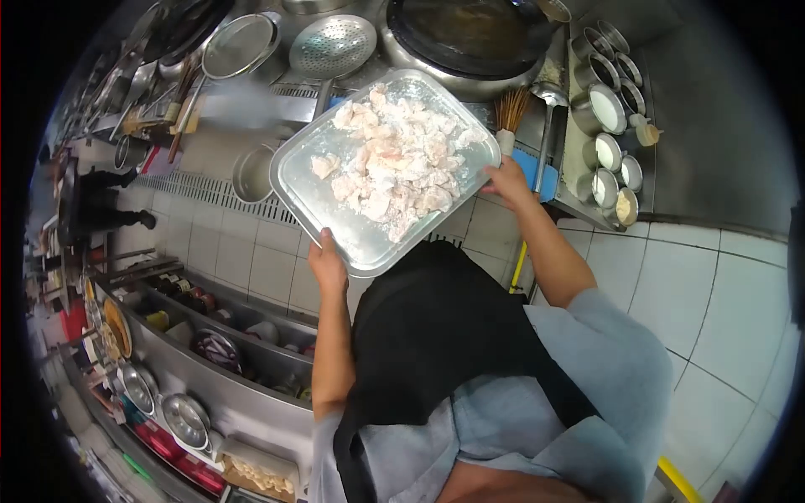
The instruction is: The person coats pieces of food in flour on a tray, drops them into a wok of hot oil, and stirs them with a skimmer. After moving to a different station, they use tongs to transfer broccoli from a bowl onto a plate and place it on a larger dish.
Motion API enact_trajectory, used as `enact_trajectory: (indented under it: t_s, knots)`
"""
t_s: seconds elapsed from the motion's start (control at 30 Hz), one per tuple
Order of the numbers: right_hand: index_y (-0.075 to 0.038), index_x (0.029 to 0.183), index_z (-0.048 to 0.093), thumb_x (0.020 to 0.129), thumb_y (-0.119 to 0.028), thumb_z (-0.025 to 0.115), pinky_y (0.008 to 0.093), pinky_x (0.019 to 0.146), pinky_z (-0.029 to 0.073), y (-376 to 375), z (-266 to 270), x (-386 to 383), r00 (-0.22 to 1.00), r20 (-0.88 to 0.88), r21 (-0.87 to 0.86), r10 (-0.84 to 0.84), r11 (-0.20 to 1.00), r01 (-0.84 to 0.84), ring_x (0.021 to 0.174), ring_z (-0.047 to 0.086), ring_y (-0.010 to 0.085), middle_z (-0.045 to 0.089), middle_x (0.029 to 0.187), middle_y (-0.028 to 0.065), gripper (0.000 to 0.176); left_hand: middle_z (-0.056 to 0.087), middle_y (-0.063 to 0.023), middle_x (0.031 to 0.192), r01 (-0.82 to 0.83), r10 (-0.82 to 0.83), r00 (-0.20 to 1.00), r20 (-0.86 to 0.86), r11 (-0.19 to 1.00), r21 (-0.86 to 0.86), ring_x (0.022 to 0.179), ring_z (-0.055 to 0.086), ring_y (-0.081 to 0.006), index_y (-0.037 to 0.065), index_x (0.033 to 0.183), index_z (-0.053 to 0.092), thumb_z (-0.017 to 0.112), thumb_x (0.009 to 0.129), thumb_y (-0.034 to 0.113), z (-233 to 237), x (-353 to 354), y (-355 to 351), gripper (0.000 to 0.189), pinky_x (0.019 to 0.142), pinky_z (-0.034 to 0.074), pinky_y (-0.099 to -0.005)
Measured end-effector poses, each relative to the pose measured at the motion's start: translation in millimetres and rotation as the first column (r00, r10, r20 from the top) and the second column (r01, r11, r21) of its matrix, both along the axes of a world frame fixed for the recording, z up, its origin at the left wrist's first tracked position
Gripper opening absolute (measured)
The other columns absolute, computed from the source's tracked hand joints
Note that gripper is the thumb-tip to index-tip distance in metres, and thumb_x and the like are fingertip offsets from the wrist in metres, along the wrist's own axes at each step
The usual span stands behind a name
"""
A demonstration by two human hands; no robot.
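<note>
A rectangular clear tray (303, 191) is in both my hands, in front of my black apron. On it lie many pale chunks coated in white flour or starch (394, 163), which look like raw meat. My left hand (329, 264) grips the near left corner, thumb on the rim. At the right corner, my right hand (506, 182) closes round the edge. The fingers under the tray are hidden. Just beyond the right corner stands a bamboo wok brush (510, 109). A perforated skimmer (334, 46) lies behind the tray's far edge.
A large wok (470, 38) sits on the stove ahead. Several metal seasoning cups (607, 109) and a ladle (549, 96) are at the right. A counter with ingredient bins (218, 348) runs along the left. Another person's dark legs (109, 201) show at far left.
</note>
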State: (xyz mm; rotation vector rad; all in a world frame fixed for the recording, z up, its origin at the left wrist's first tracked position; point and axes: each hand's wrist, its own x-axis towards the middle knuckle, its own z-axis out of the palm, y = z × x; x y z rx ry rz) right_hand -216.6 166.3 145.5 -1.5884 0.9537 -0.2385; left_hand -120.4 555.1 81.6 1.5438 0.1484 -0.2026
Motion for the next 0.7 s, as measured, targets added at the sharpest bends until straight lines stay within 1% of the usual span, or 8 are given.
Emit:
enact_trajectory:
  t_s: [0.1, 0.17, 0.23, 0.33, 0.4, 0.5, 0.67, 0.7]
  knots:
    - [0.001, 0.132, 0.056, 0.086, -0.027, 0.073, 0.0369, 0.086, 0.055, 10, 35, -10, 0.927, -0.302, -0.173, 0.223, 0.943, -0.283, 0.104, 0.066, 0.0257, 0.065, 0.119, 0.0189, 0.057, 0.066, -0.0169, 0.116, 0.039, -0.035, 0.998, -0.048, 0.995, 0.090, 0.101, 0.062, -0.0222, -0.011, 0.129, 0.056, 0.048, 0.106, 0.024, -1, 0, -3, 0.042, 0.091, 0.048, -0.0347]
    - [-0.002, 0.137, 0.055, 0.081, -0.034, 0.077, 0.0423, 0.097, 0.050, 34, 47, -7, 0.934, -0.241, -0.636, 0.264, 0.684, -0.357, 0.115, 0.062, 0.0308, 0.060, 0.129, 0.0213, 0.068, 0.066, -0.0177, 0.117, 0.032, -0.030, 0.998, -0.048, 0.999, 0.032, 0.103, 0.062, -0.0230, -0.011, 0.129, 0.056, 0.048, 0.106, 0.023, -2, -2, -4, 0.042, 0.091, 0.048, -0.0348]
    - [-0.007, 0.142, 0.053, 0.076, -0.038, 0.082, 0.0448, 0.104, 0.047, 40, 44, 14, 0.899, -0.212, -0.790, 0.383, 0.474, -0.389, 0.126, 0.054, 0.0360, 0.054, 0.140, 0.0201, 0.078, 0.065, -0.0185, 0.118, 0.022, -0.023, 0.999, -0.036, 0.999, -0.034, 0.104, 0.062, -0.0237, -0.011, 0.129, 0.056, 0.047, 0.107, 0.023, -8, -2, -4, 0.041, 0.092, 0.048, -0.0350]
    - [-0.015, 0.143, 0.054, 0.073, -0.037, 0.083, 0.0444, 0.107, 0.044, 65, 38, 71, 0.863, -0.158, -0.774, 0.479, 0.483, -0.410, 0.132, 0.048, 0.0377, 0.052, 0.143, 0.0178, 0.079, 0.065, -0.0187, 0.119, 0.052, -0.056, 0.996, -0.063, 0.997, -0.059, 0.105, 0.061, -0.0238, -0.011, 0.129, 0.056, 0.046, 0.107, 0.023, -10, 5, -6, 0.042, 0.093, 0.047, -0.0352]
    - [-0.022, 0.137, 0.059, 0.074, -0.029, 0.082, 0.0406, 0.105, 0.045, 95, 37, 92, 0.757, -0.509, -0.689, 0.409, 0.333, -0.644, 0.128, 0.051, 0.0362, 0.050, 0.144, 0.0162, 0.068, 0.065, -0.0184, 0.118, 0.079, -0.081, 0.995, -0.059, 0.997, -0.026, 0.105, 0.061, -0.0236, -0.010, 0.128, 0.057, 0.046, 0.107, 0.023, -13, 4, -3, 0.041, 0.093, 0.047, -0.0354]
    - [-0.024, 0.126, 0.066, 0.073, -0.024, 0.079, 0.0413, 0.102, 0.047, 92, 39, 110, 0.656, -0.567, -0.619, 0.497, 0.268, -0.738, 0.122, 0.054, 0.0348, 0.056, 0.134, 0.0143, 0.055, 0.065, -0.0185, 0.118, 0.101, -0.100, 0.994, 0.040, 0.995, -0.014, 0.105, 0.060, -0.0234, -0.011, 0.128, 0.056, 0.047, 0.106, 0.023, -17, 6, -1, 0.041, 0.093, 0.047, -0.0359]
    - [-0.015, 0.114, 0.070, 0.075, -0.019, 0.077, 0.0422, 0.091, 0.053, 61, 59, 148, 0.521, -0.597, -0.572, 0.610, 0.133, -0.810, 0.105, 0.063, 0.0309, 0.063, 0.115, 0.0145, 0.040, 0.064, -0.0201, 0.119, 0.123, -0.128, 0.991, -0.043, 0.988, -0.097, 0.107, 0.060, -0.0244, -0.012, 0.130, 0.054, 0.049, 0.104, 0.021, -12, 12, 1, 0.042, 0.094, 0.046, -0.0368]
    - [-0.014, 0.114, 0.070, 0.077, -0.019, 0.075, 0.0412, 0.082, 0.056, 64, 74, 144, 0.587, -0.492, -0.529, 0.643, 0.314, -0.788, 0.096, 0.066, 0.0299, 0.066, 0.112, 0.0159, 0.037, 0.064, -0.0205, 0.119, 0.132, -0.132, 0.991, 0.008, 0.987, -0.094, 0.108, 0.060, -0.0247, -0.012, 0.131, 0.053, 0.050, 0.104, 0.021, -17, 10, 2, 0.043, 0.094, 0.047, -0.0368]
